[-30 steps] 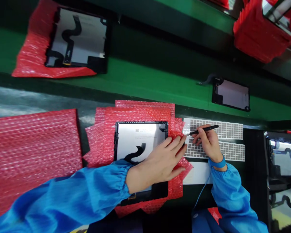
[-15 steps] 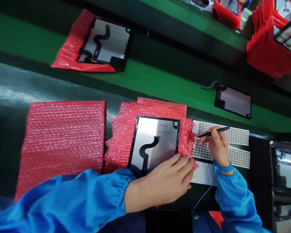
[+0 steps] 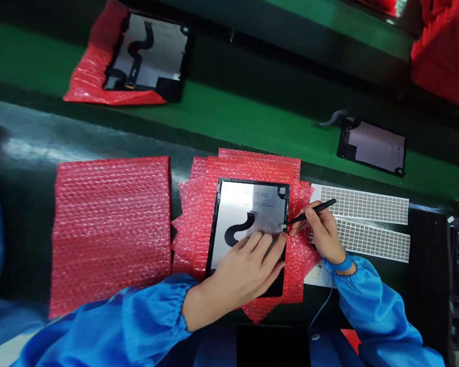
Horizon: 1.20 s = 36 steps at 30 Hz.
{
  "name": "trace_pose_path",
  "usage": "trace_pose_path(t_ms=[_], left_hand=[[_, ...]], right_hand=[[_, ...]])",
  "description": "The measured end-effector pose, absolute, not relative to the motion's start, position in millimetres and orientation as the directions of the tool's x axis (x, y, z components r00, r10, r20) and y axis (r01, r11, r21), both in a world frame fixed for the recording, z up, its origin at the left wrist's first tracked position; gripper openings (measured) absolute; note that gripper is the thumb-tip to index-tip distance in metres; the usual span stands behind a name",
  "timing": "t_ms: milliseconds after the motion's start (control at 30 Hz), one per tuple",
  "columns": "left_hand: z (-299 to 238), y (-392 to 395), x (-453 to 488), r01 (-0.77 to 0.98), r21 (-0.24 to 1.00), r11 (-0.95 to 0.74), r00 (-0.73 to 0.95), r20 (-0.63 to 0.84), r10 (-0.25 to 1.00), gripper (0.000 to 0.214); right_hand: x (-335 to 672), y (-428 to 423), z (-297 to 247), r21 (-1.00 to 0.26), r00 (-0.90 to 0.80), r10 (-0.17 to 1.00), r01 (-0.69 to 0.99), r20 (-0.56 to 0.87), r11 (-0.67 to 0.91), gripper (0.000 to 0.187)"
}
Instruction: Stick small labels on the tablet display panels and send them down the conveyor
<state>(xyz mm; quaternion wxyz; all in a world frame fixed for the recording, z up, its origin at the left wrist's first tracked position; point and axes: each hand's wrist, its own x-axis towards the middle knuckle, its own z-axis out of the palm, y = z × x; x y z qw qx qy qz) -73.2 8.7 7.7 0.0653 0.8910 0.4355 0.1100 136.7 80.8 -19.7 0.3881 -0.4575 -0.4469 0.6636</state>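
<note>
A tablet-sized screen panel point(image 3: 233, 199) with a silver back, black frame and curved black flex cable point(image 3: 233, 232) lies on a fanned stack of red bubble-wrap bags point(image 3: 195, 214). Across its lower half rests my left hand point(image 3: 245, 265), fingers stretched out and the index tip at the right edge. My right hand point(image 3: 323, 234) pinches slim black tweezers point(image 3: 314, 210), whose point meets that same edge beside a small pale sticker point(image 3: 283, 227). Partly under the right hand and beyond it are white sheets with grids of small grey stickers point(image 3: 371, 204).
At left lies a stack of red bubble-wrap bags point(image 3: 110, 229). On the green ledge behind are a panel on a red bag point(image 3: 156, 51) and another panel point(image 3: 375, 145). More red bags point(image 3: 443, 61) stand at top right. A blue wrist cord point(image 3: 321, 308) hangs below my right hand.
My right hand has moved left with the tweezers, from the sticker sheet to the panel's right edge. My left hand has shifted so its index fingertip sits there. The view has shifted slightly.
</note>
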Motion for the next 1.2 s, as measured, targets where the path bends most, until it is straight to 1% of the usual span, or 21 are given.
trace_pose_path(t_ms=[100, 333, 500, 867, 1100, 1200], left_hand=[[9.7, 8.6, -71.8, 0.771, 0.211, -0.601, 0.586, 0.136, 0.799, 0.045], [9.4, 8.9, -72.1, 0.772, 0.211, -0.600, 0.576, 0.168, 0.800, 0.046], [9.1, 9.1, -71.4, 0.774, 0.216, -0.596, 0.575, 0.154, 0.803, 0.046], [11.1, 10.8, -72.5, 0.767, 0.224, -0.601, 0.583, 0.149, 0.799, 0.045], [11.0, 12.3, -71.7, 0.764, 0.236, -0.600, 0.583, 0.144, 0.799, 0.044], [11.5, 12.4, -71.9, 0.763, 0.240, -0.600, 0.585, 0.140, 0.799, 0.047]], right_hand=[[136.0, 80.0, -19.3, -0.947, -0.285, 0.924, -0.121, -0.255, -0.299, 0.032], [136.0, 78.8, -21.3, -0.943, -0.290, 0.916, -0.103, -0.277, -0.318, 0.033], [137.1, 78.8, -23.3, -0.940, -0.294, 0.915, -0.116, -0.277, -0.322, 0.030], [137.3, 79.7, -22.0, -0.930, -0.291, 0.903, -0.091, -0.317, -0.356, 0.036], [137.4, 79.4, -22.0, -0.928, -0.310, 0.901, -0.119, -0.303, -0.353, 0.030], [137.4, 79.8, -21.4, -0.929, -0.312, 0.901, -0.114, -0.302, -0.351, 0.031]])
